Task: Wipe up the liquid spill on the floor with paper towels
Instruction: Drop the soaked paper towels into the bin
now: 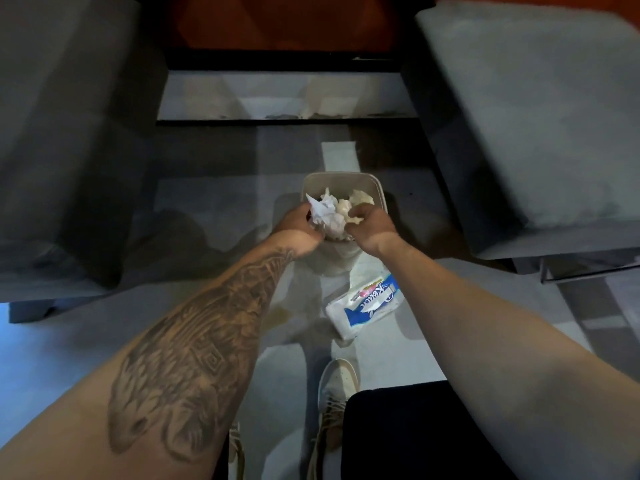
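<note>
A small beige bin [341, 180] stands on the floor between two grey seats. Crumpled, partly stained paper towels [329, 216] fill its top. My left hand [299, 226] grips the white wad at the bin's left rim. My right hand [369, 225] pinches a yellowish wad at the right rim. Nearer to me lies a blue-and-white pack of paper towels [363, 308]. A faint yellowish wet patch [280, 315] shows on the grey floor left of the pack.
Grey upholstered seats flank the bin at left [69, 150] and right [540, 126]. A low shelf with a dark frame [284, 95] stands behind. My shoe [337, 386] rests on the floor below the pack.
</note>
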Available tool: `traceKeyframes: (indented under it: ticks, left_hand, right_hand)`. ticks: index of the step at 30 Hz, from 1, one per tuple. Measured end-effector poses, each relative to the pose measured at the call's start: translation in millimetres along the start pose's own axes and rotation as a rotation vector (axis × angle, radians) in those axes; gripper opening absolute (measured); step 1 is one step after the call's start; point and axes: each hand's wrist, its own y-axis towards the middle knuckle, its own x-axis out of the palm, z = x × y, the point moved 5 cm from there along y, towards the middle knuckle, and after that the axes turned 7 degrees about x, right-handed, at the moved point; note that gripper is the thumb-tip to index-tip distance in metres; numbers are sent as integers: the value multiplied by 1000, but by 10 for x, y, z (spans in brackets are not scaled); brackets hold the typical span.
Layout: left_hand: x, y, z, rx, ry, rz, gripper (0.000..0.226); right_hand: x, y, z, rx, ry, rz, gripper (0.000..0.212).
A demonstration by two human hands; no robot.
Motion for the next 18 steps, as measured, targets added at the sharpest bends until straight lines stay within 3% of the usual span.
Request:
traceKeyframes:
  ticks: [7, 12, 18]
  left_hand:
    - [-50, -704, -140, -50, -43, -18, 49]
    - [152, -1023, -173, -40, 10, -127, 53]
    - [639, -917, -267, -38, 155, -276, 47]
  right_hand:
    - [-51, -679, 130, -58, -27, -117, 14]
    - [-91, -1007, 325, -46, -69, -84, 20]
    - [139, -847, 841, 41, -259, -125, 12]
